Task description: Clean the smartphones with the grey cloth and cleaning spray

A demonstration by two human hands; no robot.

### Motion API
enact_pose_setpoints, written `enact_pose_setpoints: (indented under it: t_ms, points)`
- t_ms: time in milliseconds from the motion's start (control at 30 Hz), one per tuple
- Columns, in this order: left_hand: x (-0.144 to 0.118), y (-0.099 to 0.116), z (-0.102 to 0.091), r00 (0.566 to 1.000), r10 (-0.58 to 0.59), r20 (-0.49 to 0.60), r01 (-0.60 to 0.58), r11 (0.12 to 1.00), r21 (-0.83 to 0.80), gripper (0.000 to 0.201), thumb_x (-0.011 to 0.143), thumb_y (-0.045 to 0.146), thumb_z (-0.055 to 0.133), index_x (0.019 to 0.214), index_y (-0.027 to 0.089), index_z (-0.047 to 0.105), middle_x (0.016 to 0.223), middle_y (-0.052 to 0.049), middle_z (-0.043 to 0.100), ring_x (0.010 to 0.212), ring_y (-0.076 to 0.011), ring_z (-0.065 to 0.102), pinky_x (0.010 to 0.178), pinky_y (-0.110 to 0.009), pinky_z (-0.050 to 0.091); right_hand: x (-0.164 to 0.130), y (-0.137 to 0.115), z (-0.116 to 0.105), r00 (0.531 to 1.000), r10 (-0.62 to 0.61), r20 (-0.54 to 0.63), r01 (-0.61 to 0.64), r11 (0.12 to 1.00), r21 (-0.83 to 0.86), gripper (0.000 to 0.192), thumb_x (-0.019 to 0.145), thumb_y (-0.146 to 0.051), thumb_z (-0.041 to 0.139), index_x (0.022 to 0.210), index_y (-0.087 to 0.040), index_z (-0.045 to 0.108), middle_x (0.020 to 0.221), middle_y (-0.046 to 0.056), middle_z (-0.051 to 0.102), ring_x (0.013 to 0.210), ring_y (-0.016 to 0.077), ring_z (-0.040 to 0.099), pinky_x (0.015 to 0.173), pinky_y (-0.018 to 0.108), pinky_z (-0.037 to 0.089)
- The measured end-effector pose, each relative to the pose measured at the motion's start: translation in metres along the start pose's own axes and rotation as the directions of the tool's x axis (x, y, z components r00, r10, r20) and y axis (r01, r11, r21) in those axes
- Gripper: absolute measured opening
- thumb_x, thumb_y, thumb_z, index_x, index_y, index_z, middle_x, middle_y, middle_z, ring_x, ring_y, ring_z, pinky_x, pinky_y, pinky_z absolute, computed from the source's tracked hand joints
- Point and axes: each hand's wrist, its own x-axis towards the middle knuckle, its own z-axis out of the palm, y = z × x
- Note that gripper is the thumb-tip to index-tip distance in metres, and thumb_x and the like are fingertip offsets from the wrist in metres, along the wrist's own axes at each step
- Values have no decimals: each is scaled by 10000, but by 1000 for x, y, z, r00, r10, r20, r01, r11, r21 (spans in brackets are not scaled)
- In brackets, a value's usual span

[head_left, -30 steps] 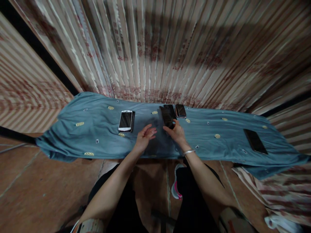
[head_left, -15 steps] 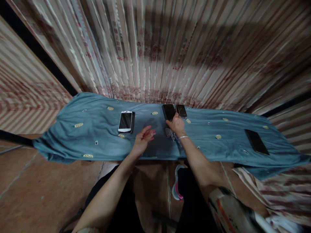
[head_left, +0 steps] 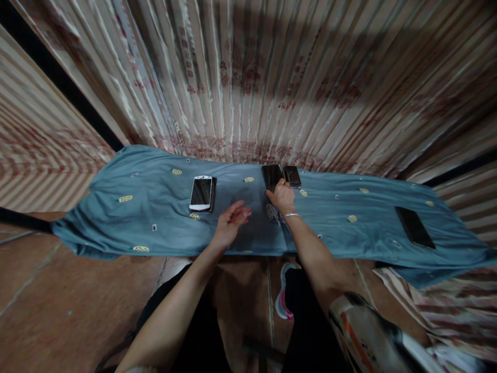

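My right hand [head_left: 282, 197], with a bangle on its wrist, grips the near end of a black phone [head_left: 271, 175] by its edges. This phone lies at the back of the blue cloth, with part of its near end hidden by the fingers. Just right of it is a small stack of dark phones [head_left: 292, 175]. A bunched grey cable [head_left: 273, 212] lies below my right hand, partly covered by it. My left hand [head_left: 231, 223] hovers over the middle of the cloth, fingers apart and holding nothing. To its left, a white phone [head_left: 201, 192] rests on a darker one.
The blue patterned cloth [head_left: 155, 207] covers a long narrow surface. Toward its right end lies another black phone [head_left: 414, 227]. Pleated striped curtains [head_left: 248, 77] hang close behind, and dark poles [head_left: 77, 98] stand at the sides.
The view has shifted slightly. My right hand stays on the black phone, and my left hand keeps almost the same place and pose.
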Motion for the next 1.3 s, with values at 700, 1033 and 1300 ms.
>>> enact_pose_setpoints:
  t_ms: [700,1033,1300]
  points:
    - [22,-21,32,984,-173,-33,161,961,-224,289,703,156,744,982,163,673,1127,-100,703,1077,-227,662,959,-415,508,-18,41,9,944,-319,-89,330,925,185,383,946,-171,431,1276,-92,607,1384,177,551,1289,268,486,1109,392,360]
    - [97,-45,79,972,-166,-165,163,986,-27,387,821,45,566,1193,148,585,1199,-112,654,1061,-157,655,926,-321,538,-19,49,16,941,-331,-75,337,887,316,446,918,-95,372,1247,-172,662,1352,131,590,1269,250,518,1101,425,411]
    - [131,-47,72,983,-131,-130,164,941,295,261,821,109,590,1063,130,685,741,-24,668,681,-147,664,589,-236,540,-20,46,14,937,-341,-71,346,886,307,467,879,-47,380,1225,-152,676,1312,126,615,1262,242,516,1116,400,398]
